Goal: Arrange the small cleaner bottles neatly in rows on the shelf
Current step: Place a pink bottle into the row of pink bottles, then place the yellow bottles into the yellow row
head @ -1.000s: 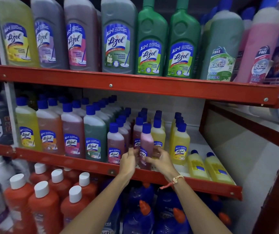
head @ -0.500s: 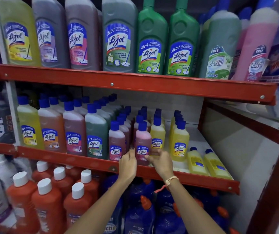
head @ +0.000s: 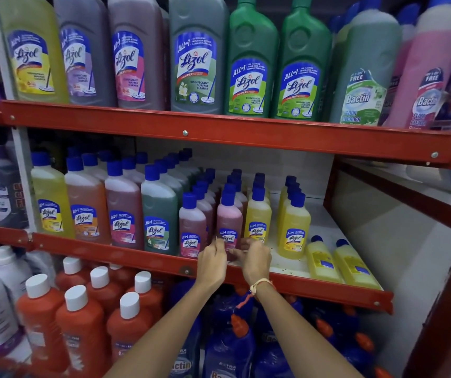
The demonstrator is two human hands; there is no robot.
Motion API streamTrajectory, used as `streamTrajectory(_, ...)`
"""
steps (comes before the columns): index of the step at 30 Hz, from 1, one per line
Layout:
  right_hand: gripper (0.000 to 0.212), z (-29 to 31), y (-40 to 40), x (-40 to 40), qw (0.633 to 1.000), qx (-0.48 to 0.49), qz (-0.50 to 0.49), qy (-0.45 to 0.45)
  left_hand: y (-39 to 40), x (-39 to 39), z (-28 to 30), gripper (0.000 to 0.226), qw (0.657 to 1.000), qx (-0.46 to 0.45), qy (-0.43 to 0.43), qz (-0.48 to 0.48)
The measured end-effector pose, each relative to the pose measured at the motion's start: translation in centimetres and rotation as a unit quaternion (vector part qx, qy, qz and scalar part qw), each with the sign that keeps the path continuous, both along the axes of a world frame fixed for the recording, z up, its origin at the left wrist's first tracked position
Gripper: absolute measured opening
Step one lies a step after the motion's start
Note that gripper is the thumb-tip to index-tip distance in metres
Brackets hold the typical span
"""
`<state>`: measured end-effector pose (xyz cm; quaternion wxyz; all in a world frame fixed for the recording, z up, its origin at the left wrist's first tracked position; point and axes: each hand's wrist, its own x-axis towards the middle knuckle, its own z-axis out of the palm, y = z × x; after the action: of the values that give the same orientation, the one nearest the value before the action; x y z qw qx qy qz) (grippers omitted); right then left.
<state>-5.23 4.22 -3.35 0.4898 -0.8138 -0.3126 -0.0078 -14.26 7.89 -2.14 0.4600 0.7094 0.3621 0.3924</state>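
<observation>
Small blue-capped cleaner bottles stand in rows running back on the middle shelf (head: 327, 291). A pink small bottle (head: 229, 218) stands upright at the front of its row. My left hand (head: 211, 264) and my right hand (head: 255, 261) close around its base from either side. A darker pink small bottle (head: 192, 227) stands to its left. To the right stand a yellow small bottle (head: 259, 212) and a second yellow one (head: 294, 227). Two more yellow small bottles (head: 323, 261) (head: 353, 264) lie flat at the shelf's right end.
Medium cleaner bottles (head: 158, 214) fill the left part of the same shelf. Large bottles (head: 248, 58) crowd the upper shelf (head: 218, 132). Below stand orange bottles with white caps (head: 79, 326) and blue bottles (head: 229, 347). A red upright (head: 447, 296) bounds the right side.
The pink small bottle has gone back a little and now stands at the head of its row. Both hands have slid down to its base.
</observation>
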Motion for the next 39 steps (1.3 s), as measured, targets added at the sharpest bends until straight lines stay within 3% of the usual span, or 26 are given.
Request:
streamTrajectory(4, 0.024, 0.0, -2.0, 1.3, 1.000, -0.007, -0.003, -0.025, -1.8, -0.4, -1.3, 0.037, 0.997, 0.062, -0.027, 0.027)
streamTrajectory(6, 0.015, 0.7, -3.9, 2.6, 0.996, -0.016, -0.053, -0.067, -2.7, -0.1, -1.5, 0.031, 0.993, 0.096, -0.040, 0.047)
streamTrajectory(8, 0.016, 1.7, -6.2, 4.6, 0.986, -0.033, -0.124, -0.107, -3.6, 1.3, -1.5, 0.027, 0.994, 0.103, -0.024, 0.004)
streamTrajectory(11, 0.021, 3.2, -9.3, 7.5, 0.962, -0.123, -0.199, -0.144, -4.4, 4.9, -1.0, 0.025, 0.994, 0.067, 0.038, -0.081)
streamTrajectory(13, 0.028, 3.7, -10.8, 9.1, 0.949, -0.198, -0.213, -0.118, -4.9, 7.9, -0.7, 0.022, 0.990, 0.015, 0.059, -0.126)
streamTrajectory(18, 0.033, 4.1, -11.6, 11.4, 0.941, -0.286, -0.167, -0.074, -6.1, 14.8, -1.1, 0.023, 0.968, -0.088, 0.140, -0.188)
streamTrajectory(20, 0.032, 4.6, -11.7, 12.0, 0.941, -0.303, -0.143, -0.053, -6.8, 15.8, -0.5, 0.014, 0.960, -0.110, 0.144, -0.212)
streamTrajectory(22, 0.032, 4.9, -12.0, 12.7, 0.942, -0.307, -0.136, -0.018, -7.2, 16.3, 0.0, 0.022, 0.956, -0.136, 0.137, -0.223)
streamTrajectory(26, 0.019, 5.0, -13.1, 13.3, 0.962, -0.227, -0.144, 0.055, -7.0, 16.8, 0.1, 0.042, 0.956, -0.172, 0.114, -0.209)
streamTrajectory(30, 0.043, 4.8, -13.9, 13.0, 0.978, -0.080, -0.157, 0.113, -7.6, 16.3, 0.6, 0.041, 0.967, -0.154, 0.060, -0.193)
streamTrajectory(34, 0.065, 4.7, -13.8, 10.8, 0.982, -0.006, -0.164, 0.094, -8.6, 14.0, 1.2, 0.029, 0.974, -0.126, -0.032, -0.184)
streamTrajectory(39, 0.043, 5.0, -12.1, 7.8, 0.986, 0.056, -0.144, 0.066, -7.5, 10.4, 1.1, 0.044, 0.959, -0.129, -0.103, -0.231)
